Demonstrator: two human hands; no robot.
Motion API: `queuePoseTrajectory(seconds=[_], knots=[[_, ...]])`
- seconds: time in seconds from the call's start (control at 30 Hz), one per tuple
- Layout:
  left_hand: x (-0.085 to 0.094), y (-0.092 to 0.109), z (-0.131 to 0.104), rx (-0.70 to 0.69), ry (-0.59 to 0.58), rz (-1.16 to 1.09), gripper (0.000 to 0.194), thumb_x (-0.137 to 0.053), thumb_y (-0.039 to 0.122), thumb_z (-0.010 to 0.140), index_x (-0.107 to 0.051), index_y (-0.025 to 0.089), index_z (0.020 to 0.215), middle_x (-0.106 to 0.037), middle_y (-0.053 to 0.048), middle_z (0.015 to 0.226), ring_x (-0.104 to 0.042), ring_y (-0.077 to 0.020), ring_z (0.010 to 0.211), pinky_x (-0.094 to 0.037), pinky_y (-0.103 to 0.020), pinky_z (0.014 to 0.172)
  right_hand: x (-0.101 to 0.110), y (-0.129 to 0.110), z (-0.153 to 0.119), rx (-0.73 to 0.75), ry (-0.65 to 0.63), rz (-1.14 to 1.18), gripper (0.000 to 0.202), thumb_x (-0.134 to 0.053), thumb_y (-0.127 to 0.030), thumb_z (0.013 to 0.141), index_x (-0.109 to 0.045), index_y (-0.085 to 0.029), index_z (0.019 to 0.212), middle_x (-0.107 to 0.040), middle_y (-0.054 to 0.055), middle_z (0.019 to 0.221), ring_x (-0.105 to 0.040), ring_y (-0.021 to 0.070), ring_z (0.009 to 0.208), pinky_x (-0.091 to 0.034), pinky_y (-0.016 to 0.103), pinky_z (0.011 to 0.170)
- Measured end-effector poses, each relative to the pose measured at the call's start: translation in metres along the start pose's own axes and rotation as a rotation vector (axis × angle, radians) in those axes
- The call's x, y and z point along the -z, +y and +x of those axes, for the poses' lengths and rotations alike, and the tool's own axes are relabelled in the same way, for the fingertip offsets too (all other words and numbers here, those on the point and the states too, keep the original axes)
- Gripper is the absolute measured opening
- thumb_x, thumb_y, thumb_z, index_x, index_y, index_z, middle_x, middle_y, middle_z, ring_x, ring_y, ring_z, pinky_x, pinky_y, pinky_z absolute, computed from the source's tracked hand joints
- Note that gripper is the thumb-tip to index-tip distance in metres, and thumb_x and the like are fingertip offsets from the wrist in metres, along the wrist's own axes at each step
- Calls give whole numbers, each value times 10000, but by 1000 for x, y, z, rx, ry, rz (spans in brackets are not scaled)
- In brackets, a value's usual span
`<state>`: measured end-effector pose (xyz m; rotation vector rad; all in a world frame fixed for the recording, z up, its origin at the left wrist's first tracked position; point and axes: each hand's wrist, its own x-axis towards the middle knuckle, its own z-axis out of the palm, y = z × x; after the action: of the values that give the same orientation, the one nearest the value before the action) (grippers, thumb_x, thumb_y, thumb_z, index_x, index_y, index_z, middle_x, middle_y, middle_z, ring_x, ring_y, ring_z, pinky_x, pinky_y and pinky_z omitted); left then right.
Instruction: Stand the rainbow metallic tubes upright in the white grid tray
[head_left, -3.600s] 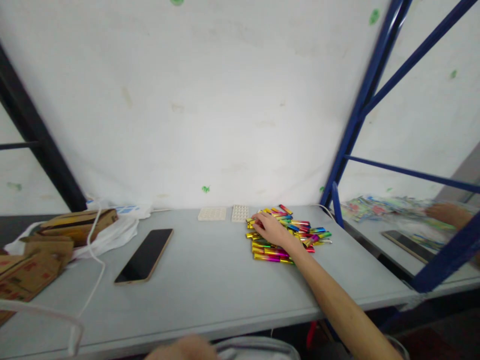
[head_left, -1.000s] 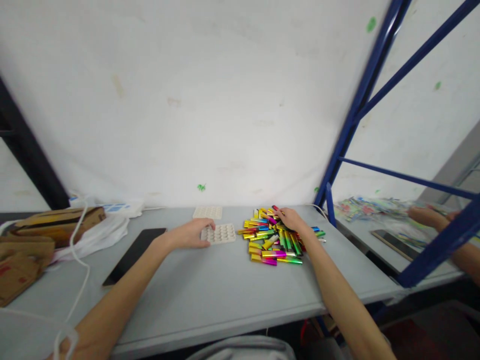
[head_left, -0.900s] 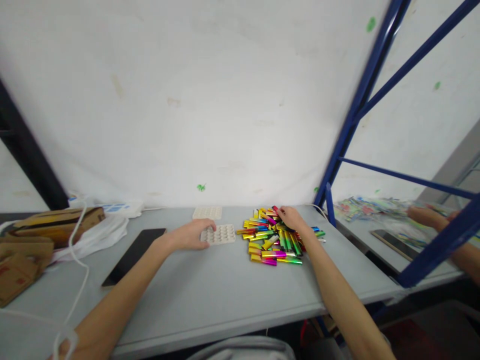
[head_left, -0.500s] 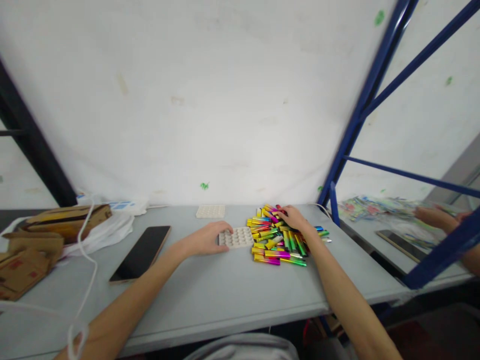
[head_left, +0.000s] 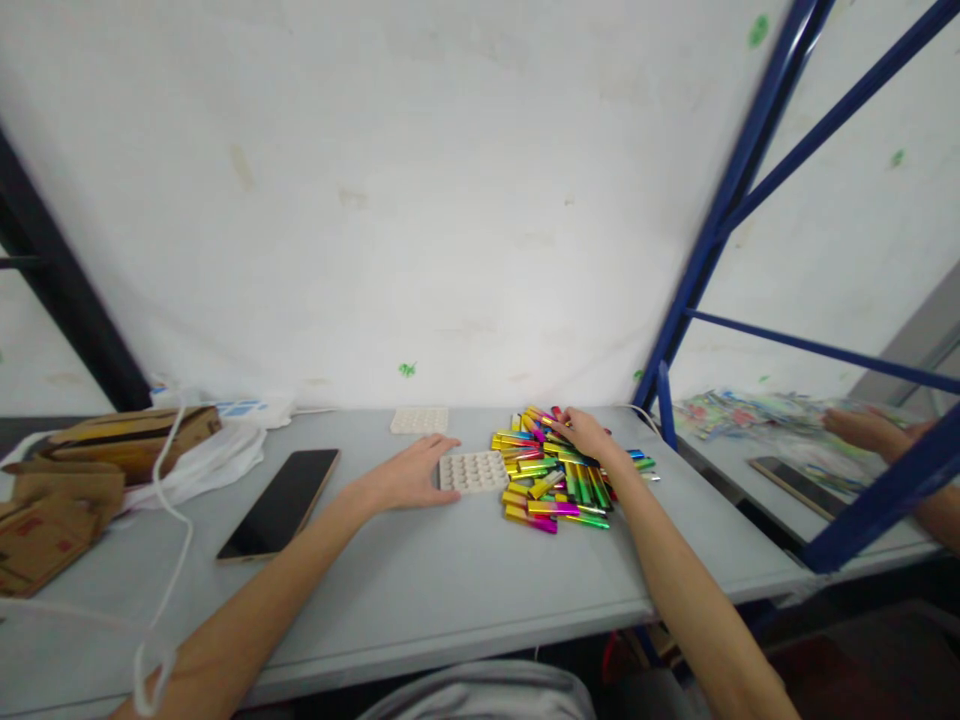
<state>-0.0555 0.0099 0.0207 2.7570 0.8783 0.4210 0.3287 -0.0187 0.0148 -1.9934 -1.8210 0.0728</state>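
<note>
A pale tray with rows of round hollows (head_left: pixel 474 472) lies flat on the table. My left hand (head_left: pixel 412 475) is at its left end, with forefinger and thumb apart on the far and near sides. To the right of the tray is a heap of shiny metallic tubes (head_left: pixel 555 485), coloured gold, green, magenta and blue. The fingers of my right hand (head_left: pixel 587 436) are bent together at the far side of the heap, on a tube whose colour I cannot make out. The fingertips are partly hidden.
A second pale tray (head_left: pixel 420 420) lies by the wall. Left are a phone (head_left: pixel 281 503), a white cable (head_left: pixel 180 520), white plastic bags (head_left: pixel 229 460) and cardboard boxes (head_left: pixel 56 520). A blue metal frame (head_left: pixel 701 260) stands right; beyond it are another person's hands (head_left: pixel 862 430).
My left forefinger has lifted off the tray's corner and sits farther from the thumb. The fingers of my right hand have shifted slightly at the heap's far side.
</note>
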Motion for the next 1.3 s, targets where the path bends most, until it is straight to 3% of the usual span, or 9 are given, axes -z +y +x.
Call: queuePoseTrajectory(seconds=[0.2,0.4,0.53,0.63,0.87,0.93,1.1,1.2,1.3], knots=[[6,0,0,68,-39,23,610,-734,645,743,-665,182,1135,-669,-138,1220,-616,-343,1205,-469,-424,1074,3,-4,0,-93,198,81,262,-502,-428,1036,-590,-182,1018,-737,97,819,-679,233,767,-428,287,698],[2,-7,4,54,12,32,639,-742,628,748,-666,169,1187,-683,-156,1239,-608,-354,1219,-449,-436,1094,-2,-22,-2,36,353,300,383,-515,-572,958,-625,-206,944,-660,23,697,-592,200,648,-405,288,664],[-1,-9,4,45,40,37,621,-743,599,763,-665,172,1208,-691,-156,1237,-607,-353,1218,-450,-443,1095,-15,-43,-3,79,279,582,518,-619,-710,821,-582,-206,704,-545,-22,601,-478,155,589,-359,275,595],[-4,-7,3,39,62,43,619,-750,589,763,-665,169,1210,-684,-160,1250,-592,-359,1241,-441,-444,1105,-18,-61,-6,101,188,747,576,-611,-757,796,-520,-212,630,-462,-44,554,-420,135,564,-333,268,565],[-6,3,3,23,53,33,579,-728,624,789,-675,170,1144,-659,-148,1178,-597,-340,1169,-461,-441,1054,-9,-103,-31,196,-68,994,486,-558,-721,875,-543,-236,850,-620,-18,734,-561,153,622,-449,276,599],[-9,6,3,25,63,11,582,-729,618,791,-665,173,1160,-646,-144,1192,-586,-334,1179,-454,-443,1065,-10,-113,-37,202,-124,1061,454,-568,-701,883,-544,-249,919,-588,-42,677,-526,138,547,-434,270,556],[-21,10,4,19,108,-54,580,-723,582,816,-631,190,1234,-603,-137,1268,-564,-313,1214,-429,-437,1112,-18,-131,-41,74,-165,1191,522,-597,-766,832,-499,-253,813,-304,-94,550,-240,91,428,-199,237,413],[-26,12,5,13,121,-71,591,-712,582,833,-618,182,1258,-583,-149,1299,-550,-316,1238,-420,-442,1130,-22,-136,-42,-35,-234,1247,643,-435,-859,854,-398,-246,663,-240,-80,532,-168,83,425,-130,248,410],[-28,13,6,12,116,-78,613,-715,584,835,-608,165,1270,-569,-163,1320,-538,-317,1261,-405,-442,1151,-26,-138,-43,-141,-200,1245,652,-424,-828,870,-326,-250,585,-202,-72,511,-136,82,422,-99,255,410]])
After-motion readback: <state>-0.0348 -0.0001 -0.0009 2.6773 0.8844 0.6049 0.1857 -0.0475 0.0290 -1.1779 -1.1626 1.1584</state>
